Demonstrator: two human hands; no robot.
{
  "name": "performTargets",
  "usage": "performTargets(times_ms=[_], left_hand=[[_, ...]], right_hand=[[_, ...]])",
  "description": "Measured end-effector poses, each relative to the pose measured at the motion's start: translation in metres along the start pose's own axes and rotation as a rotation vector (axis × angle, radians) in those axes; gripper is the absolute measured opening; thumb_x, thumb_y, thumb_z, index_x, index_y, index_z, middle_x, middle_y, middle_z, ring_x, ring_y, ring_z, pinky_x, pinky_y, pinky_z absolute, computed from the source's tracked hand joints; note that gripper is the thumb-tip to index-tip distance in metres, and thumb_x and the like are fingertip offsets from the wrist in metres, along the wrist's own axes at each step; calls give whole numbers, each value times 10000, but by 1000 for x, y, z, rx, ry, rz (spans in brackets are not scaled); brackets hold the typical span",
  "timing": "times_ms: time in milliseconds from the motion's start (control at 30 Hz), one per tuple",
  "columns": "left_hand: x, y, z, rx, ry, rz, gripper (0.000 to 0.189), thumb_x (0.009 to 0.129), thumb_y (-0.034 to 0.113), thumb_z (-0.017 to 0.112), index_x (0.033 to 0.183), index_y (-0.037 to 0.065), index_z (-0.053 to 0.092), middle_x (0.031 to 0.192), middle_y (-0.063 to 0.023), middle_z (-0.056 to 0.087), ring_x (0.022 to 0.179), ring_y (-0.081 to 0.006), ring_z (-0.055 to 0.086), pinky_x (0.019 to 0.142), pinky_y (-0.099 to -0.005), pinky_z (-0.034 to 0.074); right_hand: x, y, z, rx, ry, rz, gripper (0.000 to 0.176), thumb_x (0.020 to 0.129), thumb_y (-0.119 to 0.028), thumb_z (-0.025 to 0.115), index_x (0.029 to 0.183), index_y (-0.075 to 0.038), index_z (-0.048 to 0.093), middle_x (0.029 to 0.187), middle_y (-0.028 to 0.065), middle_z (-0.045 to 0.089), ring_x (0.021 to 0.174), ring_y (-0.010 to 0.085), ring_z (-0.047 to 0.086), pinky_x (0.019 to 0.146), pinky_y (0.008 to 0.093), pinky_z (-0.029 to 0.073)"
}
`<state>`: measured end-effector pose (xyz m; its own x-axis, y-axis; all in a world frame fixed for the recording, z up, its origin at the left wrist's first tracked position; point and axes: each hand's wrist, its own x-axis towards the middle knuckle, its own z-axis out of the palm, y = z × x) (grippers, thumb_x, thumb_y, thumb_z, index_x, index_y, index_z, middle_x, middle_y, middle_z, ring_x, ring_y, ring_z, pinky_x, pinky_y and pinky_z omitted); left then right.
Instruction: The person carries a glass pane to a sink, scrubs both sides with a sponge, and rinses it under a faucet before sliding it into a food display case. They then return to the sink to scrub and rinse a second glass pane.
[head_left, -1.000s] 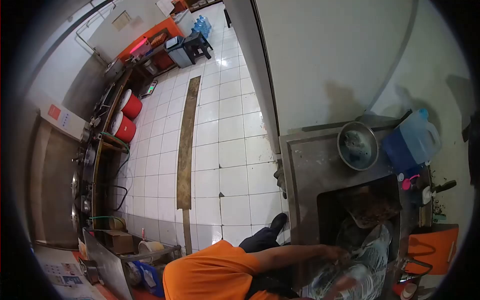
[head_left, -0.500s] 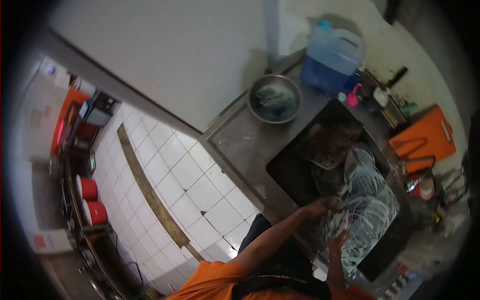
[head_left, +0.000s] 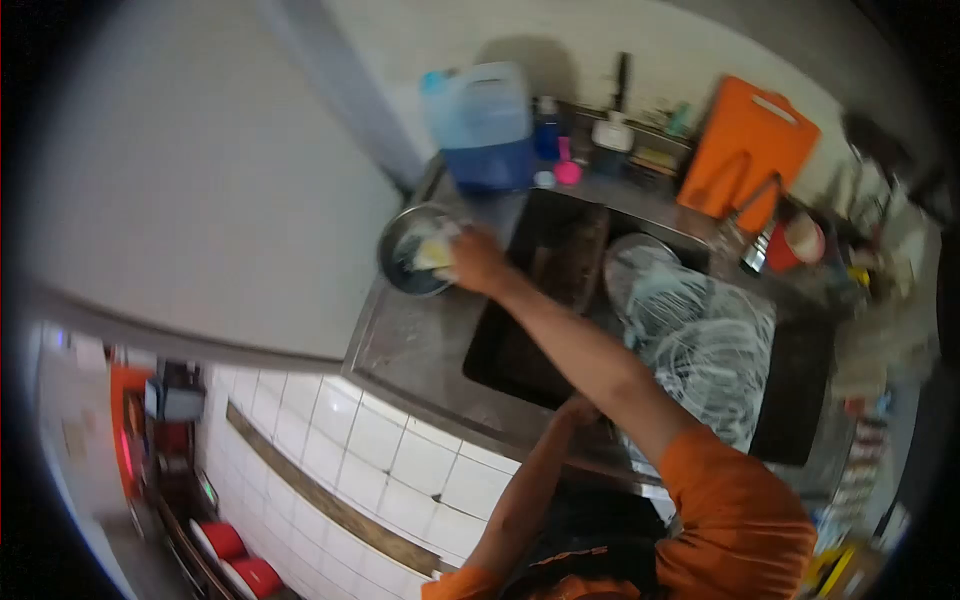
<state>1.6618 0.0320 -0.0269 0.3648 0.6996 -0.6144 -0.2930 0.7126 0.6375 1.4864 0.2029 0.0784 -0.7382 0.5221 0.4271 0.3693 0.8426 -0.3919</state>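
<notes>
My right hand (head_left: pixel 476 262) reaches out over a metal bowl (head_left: pixel 392 272) of bluish liquid, its fingers closed on a soapy yellow and white sponge (head_left: pixel 436 256). My left hand (head_left: pixel 580 410) is low at the near edge of the dark sink (head_left: pixel 490 350), partly behind my right forearm, so its fingers are hidden. A flat rectangular sheet or tray (head_left: pixel 705 350) smeared with white suds lies across the sink. Beyond it rest a round metal lid or plate (head_left: pixel 632 265) and a brown, dirty-looking pan (head_left: pixel 578 262).
A jug of blue liquid (head_left: pixel 487 130) stands behind the bowl, near a pink scoop (head_left: pixel 567 172). An orange cutting board (head_left: pixel 750 150) leans on the wall beside the faucet (head_left: pixel 755 200) and a red container (head_left: pixel 797 243). A white panel (head_left: pixel 220 200) rises left of the counter.
My right hand has moved from the soapy sheet to the bowl at the left, taking the sponge along. My left hand has drawn back to the sink's near edge. The view has turned.
</notes>
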Motion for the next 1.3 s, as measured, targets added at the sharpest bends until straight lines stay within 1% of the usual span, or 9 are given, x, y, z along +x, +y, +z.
performTargets(times_ms=[67,433,500,600,700,800,933,1067,1300], left_hand=[[10,-15,-11,32,20,18,632,855,53,656,1428,20,392,1308,-134,555,1147,-218,561,922,-339,472],[10,-18,14,527,509,500,632,849,104,718,1394,0,416,1183,-231,633,1097,-347,623,912,-404,501],[-4,-2,35,679,564,532,671,853,146,714,1419,14,379,1259,-256,572,1161,-373,575,940,-439,481],[1,-1,59,1088,687,609,759,863,238,696,1473,39,290,1420,-286,396,1307,-431,408,1026,-528,383],[10,-4,81,1471,724,634,815,878,315,652,1513,51,217,1540,-282,183,1417,-473,183,1110,-609,212],[8,3,107,1654,650,537,839,890,356,614,1528,37,173,1577,-268,85,1447,-486,53,1141,-634,87],[23,5,123,1750,606,531,828,916,409,561,1522,3,169,1588,-243,81,1453,-475,49,1147,-631,68],[37,14,135,1653,607,632,791,940,434,508,1513,-12,193,1594,-213,101,1459,-454,59,1144,-638,69],[83,32,140,1761,559,753,675,959,392,503,1451,-24,304,1528,-215,260,1441,-375,170,1153,-568,119]], right_hand=[[2,-20,-15,20,-43,25,518,758,-475,722,1002,-18,695,1262,224,581,1109,382,565,927,494,413],[-297,211,-197,200,510,818,177,887,-169,595,936,-42,708,821,121,717,733,245,688,703,364,547],[-318,281,-220,928,635,1158,185,912,-238,632,1009,-83,660,875,77,703,687,202,656,652,369,536],[-297,311,-261,1964,889,782,142,914,-229,632,997,-115,633,884,61,678,683,182,634,611,344,532],[-316,426,-227,1703,709,822,157,899,-238,638,979,-102,636,885,68,663,723,178,639,596,339,541],[-269,328,-272,1802,1287,1137,116,892,-158,659,964,-88,601,728,27,595,571,161,563,490,278,456],[-285,363,-234,1786,1079,748,103,895,-115,628,983,-70,604,774,58,635,616,165,594,516,286,463],[-299,370,-208,549,802,1102,128,905,-150,603,988,-59,640,766,10,616,675,123,588,587,295,443],[-297,188,-220,1701,852,1145,116,923,-116,581,973,-19,620,809,40,641,696,178,636,619,318,549]])
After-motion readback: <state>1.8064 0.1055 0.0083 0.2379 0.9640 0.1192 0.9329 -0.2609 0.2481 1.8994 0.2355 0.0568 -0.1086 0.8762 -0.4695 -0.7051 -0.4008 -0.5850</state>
